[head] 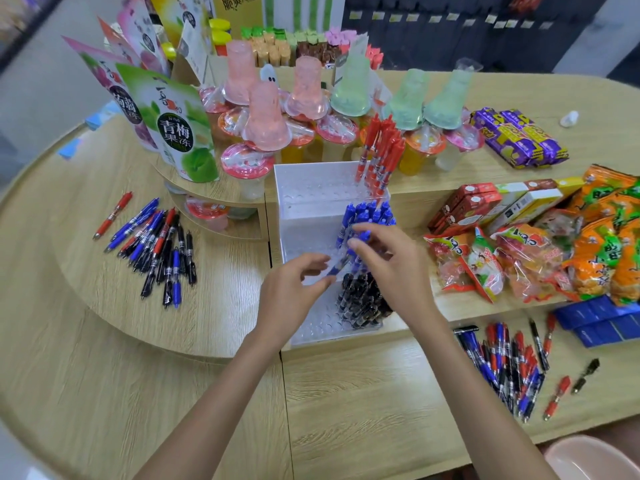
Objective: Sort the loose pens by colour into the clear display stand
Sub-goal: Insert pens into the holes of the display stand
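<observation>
Over the display stand (pixel 304 188), both hands' fingers (pixel 356 242) pinch one blue pen (pixel 341 259)

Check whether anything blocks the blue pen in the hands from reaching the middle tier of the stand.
Nothing visible does. Both hands, left and right, hold the blue pen right over the display stand, beside the standing blue pens; holes left of them look open.

Bright, Even Light; Soft Focus

Diffuse light fills the scene, leaving only faint shadows under the hands (pixel 346 271). The wooden table (pixel 104 375) bends at the wide-angle edges. Fingers blur slightly, corners smear, and the plastic cups (pixel 308 88) glint mildly.
</observation>
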